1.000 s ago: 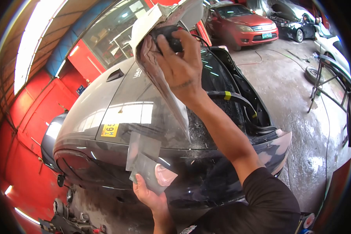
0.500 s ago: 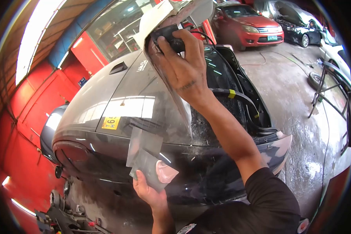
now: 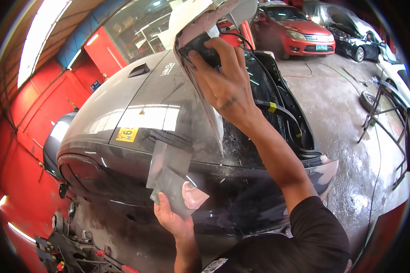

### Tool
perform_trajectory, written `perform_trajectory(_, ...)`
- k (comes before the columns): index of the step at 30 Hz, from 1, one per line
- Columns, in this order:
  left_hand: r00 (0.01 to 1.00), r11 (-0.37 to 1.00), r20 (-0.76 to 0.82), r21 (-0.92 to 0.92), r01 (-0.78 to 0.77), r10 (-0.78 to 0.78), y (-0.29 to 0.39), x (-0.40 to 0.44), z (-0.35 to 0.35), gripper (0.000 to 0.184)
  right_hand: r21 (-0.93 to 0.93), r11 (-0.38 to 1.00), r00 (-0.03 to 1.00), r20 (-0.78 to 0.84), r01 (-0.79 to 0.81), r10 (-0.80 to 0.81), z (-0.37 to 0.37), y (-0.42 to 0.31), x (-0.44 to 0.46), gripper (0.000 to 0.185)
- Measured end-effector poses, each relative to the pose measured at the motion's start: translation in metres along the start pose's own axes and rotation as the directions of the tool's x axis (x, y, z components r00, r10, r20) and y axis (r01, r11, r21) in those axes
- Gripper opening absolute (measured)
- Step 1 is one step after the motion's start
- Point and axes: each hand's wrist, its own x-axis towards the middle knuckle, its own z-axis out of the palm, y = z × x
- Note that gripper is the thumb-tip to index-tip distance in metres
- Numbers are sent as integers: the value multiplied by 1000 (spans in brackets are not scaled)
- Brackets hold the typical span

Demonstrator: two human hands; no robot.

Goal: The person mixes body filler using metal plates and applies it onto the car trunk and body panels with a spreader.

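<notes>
My left hand (image 3: 173,220) grips thin grey flat plates (image 3: 168,182) from below, thumb on top. A glossy mound of pink body filler (image 3: 194,195) lies on the right end of the lower plate. High up, my right hand (image 3: 230,88) pinches a black filler spreader (image 3: 204,49) between thumb and fingers. Its far side is against the raised pale panel (image 3: 193,27), whose inner face is coated in pink. The contact edge is partly hidden by my fingers. Beneath both hands stretches a dark car body (image 3: 155,102).
On the bodywork is a yellow sticker (image 3: 127,133). To the right lies an open section with a black strap (image 3: 282,113). A red car (image 3: 300,32), a metal stand (image 3: 387,109) and a loose tyre (image 3: 370,100) stand on the wet floor. Parts (image 3: 73,245) lie lower left.
The camera view has shifted slightly. My right hand and the spreader have slid a little down along the pale panel, baring more pink above them. My left hand stays nearly still.
</notes>
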Motion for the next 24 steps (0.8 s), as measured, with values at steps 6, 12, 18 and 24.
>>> perform_trajectory(6,1000,1000,21,-14,-13,13,-2,0,1,38,28,999,998,56,-16,15,-11,-5,-14,36)
perform_trajectory(12,1000,1000,18,-11,-7,7,-2,0,1,39,49,998,998,50,-45,42,-31,-8,-30,40)
perform_trajectory(18,1000,1000,-7,1,-10,10,-2,0,2,38,-29,999,977,-209,27,-32,-20,17,-9,40)
perform_trajectory(24,1000,1000,24,18,-10,9,1,-2,-2,34,-17,1000,945,-326,-19,12,10,39,-1,36)
